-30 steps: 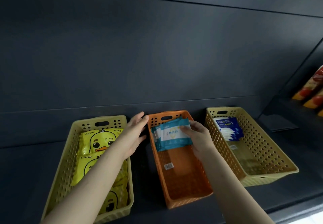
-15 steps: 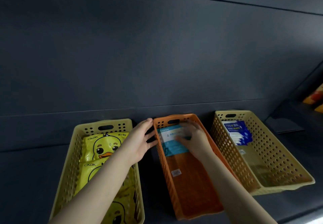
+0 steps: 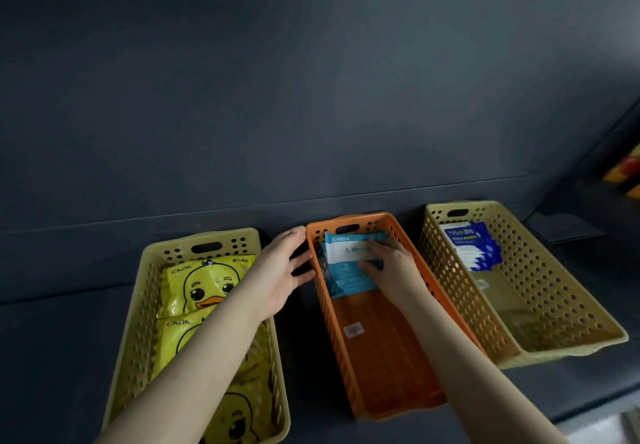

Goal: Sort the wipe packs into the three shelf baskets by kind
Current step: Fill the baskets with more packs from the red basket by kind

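Observation:
Three baskets stand in a row on a dark shelf. The left yellow basket (image 3: 149,305) holds several yellow duck wipe packs (image 3: 197,288). The middle orange basket (image 3: 391,367) holds teal-and-white wipe packs (image 3: 343,270) stacked at its far end. My right hand (image 3: 388,267) lies on top of these packs with its fingers spread flat. My left hand (image 3: 280,270) is open, its fingers touching the orange basket's outer left wall near the far corner. The right pale yellow basket (image 3: 554,305) holds blue-and-white wipe packs (image 3: 471,246) at its far end.
A dark back panel rises right behind the baskets. At the far right edge, orange and yellow packages (image 3: 627,173) sit on a neighbouring shelf. The shelf's front edge runs along the lower right.
My right hand carried the teal packs down into the far end of the orange basket and now lies flat on them. The left hand stayed against the basket's left wall.

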